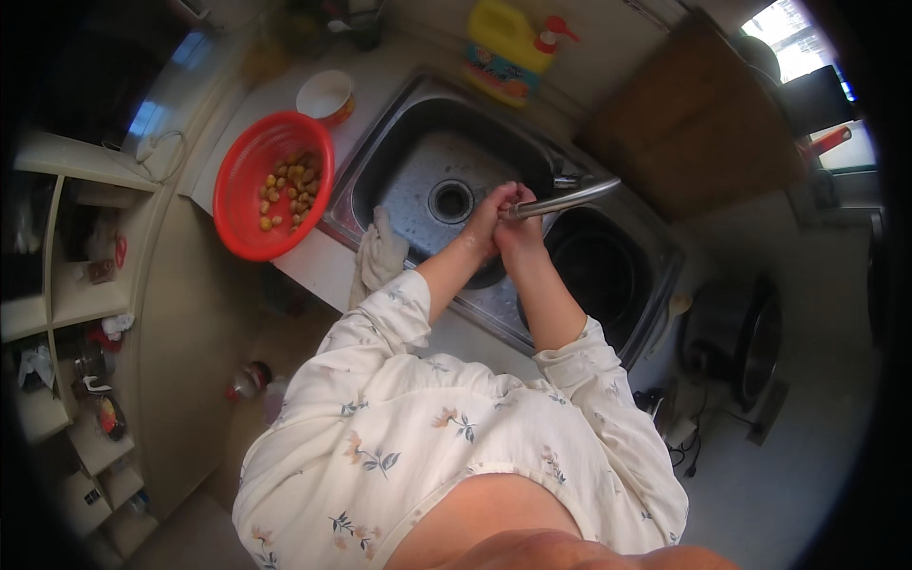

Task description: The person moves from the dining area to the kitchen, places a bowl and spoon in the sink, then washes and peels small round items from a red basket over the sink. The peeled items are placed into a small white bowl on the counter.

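My left hand [490, 215] and my right hand [522, 234] are pressed together over the stainless steel sink [406, 206], beneath the end of the metal faucet spout [570, 200]. The spout partly covers my right hand, and the fingers overlap, so their exact pose is hidden. No object shows between them. Wet marks show on my left wrist. Left of the hands, the drain [451, 201] sits in the basin floor. A crumpled light cloth [380, 249] drapes over the basin's near rim, close to my left forearm. The second basin [595, 267], right of my hands, holds a dark round vessel.
Left of the sink, a red plastic colander [239, 214] holds several small yellow-brown round food pieces [292, 187] and overhangs the counter edge. Behind it stands a white tub [325, 95]. A yellow detergent jug [504, 53] and a brown board [698, 121] stand behind the sink. A ladle [673, 317] lies at right.
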`<state>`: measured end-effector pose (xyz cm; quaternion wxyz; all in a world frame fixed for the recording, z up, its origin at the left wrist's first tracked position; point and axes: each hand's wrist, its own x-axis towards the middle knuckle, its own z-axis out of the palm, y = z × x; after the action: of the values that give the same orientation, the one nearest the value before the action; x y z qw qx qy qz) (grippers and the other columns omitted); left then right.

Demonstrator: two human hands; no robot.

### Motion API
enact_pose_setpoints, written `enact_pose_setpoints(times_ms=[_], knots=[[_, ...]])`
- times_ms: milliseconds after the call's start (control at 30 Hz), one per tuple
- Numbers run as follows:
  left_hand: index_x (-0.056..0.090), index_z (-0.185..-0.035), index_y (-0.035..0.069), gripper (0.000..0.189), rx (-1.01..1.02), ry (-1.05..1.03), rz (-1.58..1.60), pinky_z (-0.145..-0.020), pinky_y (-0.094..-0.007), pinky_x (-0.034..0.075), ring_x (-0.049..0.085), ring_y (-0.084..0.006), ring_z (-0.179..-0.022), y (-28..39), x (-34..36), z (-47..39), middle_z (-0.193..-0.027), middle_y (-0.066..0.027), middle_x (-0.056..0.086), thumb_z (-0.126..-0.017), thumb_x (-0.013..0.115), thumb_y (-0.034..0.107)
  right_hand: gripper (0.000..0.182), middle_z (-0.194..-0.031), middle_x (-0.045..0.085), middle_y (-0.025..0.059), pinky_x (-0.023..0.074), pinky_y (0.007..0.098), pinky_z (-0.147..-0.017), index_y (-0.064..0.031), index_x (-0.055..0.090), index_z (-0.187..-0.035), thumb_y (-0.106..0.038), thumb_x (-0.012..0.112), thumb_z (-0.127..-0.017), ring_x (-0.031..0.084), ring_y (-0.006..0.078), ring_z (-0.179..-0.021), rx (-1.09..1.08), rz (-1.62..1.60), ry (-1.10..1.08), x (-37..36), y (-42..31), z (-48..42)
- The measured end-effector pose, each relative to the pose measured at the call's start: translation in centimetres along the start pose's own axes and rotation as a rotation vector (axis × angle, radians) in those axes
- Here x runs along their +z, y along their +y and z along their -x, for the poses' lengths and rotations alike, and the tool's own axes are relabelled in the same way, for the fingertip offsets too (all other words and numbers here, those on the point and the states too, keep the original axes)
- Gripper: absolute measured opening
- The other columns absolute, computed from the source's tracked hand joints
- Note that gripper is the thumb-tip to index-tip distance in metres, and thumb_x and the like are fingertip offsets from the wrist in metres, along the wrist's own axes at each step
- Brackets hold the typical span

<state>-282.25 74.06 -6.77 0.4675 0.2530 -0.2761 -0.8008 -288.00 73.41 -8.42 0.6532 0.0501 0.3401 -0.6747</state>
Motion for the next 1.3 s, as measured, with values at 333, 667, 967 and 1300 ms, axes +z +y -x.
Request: enact_pose_setpoints(times_ms=[333,667,967,1300], knots=[[0.053,-0.100,0.005,0.025,-0.498,0.277,0.270,-0.080,-0.0375,0.044,0.054,-0.0256,-0.092,1.1,-0.5,1.1,-0.097,-0.0109,0.056,-0.082,0.053,0.022,0.012,-0.099,0.054,0.0157,0.0411,0.0415,-0.076,-0.0017,0.056,-0.084,-0.011,0.051,-0.078,0.051,0.0365,-0.091,-1.442,2.082,-0.399,0.7,-6.8,-2.5],[0.017,-0.128,-0.001,0.091,0.269,0.990,0.706,-0.088,-0.0424,0.040,0.043,-0.0312,-0.107,13.5,-12.2,7.5,-0.126,-0.0182,0.029,-0.068,0.065,0.048,0.013,-0.100,0.053,0.0169,0.0392,0.0410,-0.084,0.0005,0.056,-0.086,-0.005,0.055,-0.075,0.048,0.0351,-0.099,-0.940,1.919,-0.154,-3.6,-8.5,-0.4],[0.040,-0.110,0.000,0.035,0.450,0.892,0.330,-0.073,-0.0396,0.050,0.056,-0.0278,-0.090,14.0,-13.3,14.8,-0.101,-0.0144,0.051,-0.075,0.044,0.001,0.022,-0.107,0.052,0.0150,0.0412,0.0313,-0.083,0.0019,0.055,-0.100,-0.006,0.054,-0.079,0.051,0.0261,-0.099,-0.908,1.638,-0.164,-5.5,-8.8,5.8],[0.037,-0.116,-0.004,0.042,-0.280,0.686,-0.050,-0.067,-0.0424,0.055,0.060,-0.0323,-0.087,8.6,-5.1,24.6,-0.106,-0.0196,0.053,-0.075,0.047,0.002,0.013,-0.084,0.059,0.0092,0.0449,0.0208,-0.063,0.0019,0.058,-0.093,-0.001,0.054,-0.081,0.057,0.0133,-0.073,-0.610,1.422,-0.319,-4.0,-8.5,18.8]])
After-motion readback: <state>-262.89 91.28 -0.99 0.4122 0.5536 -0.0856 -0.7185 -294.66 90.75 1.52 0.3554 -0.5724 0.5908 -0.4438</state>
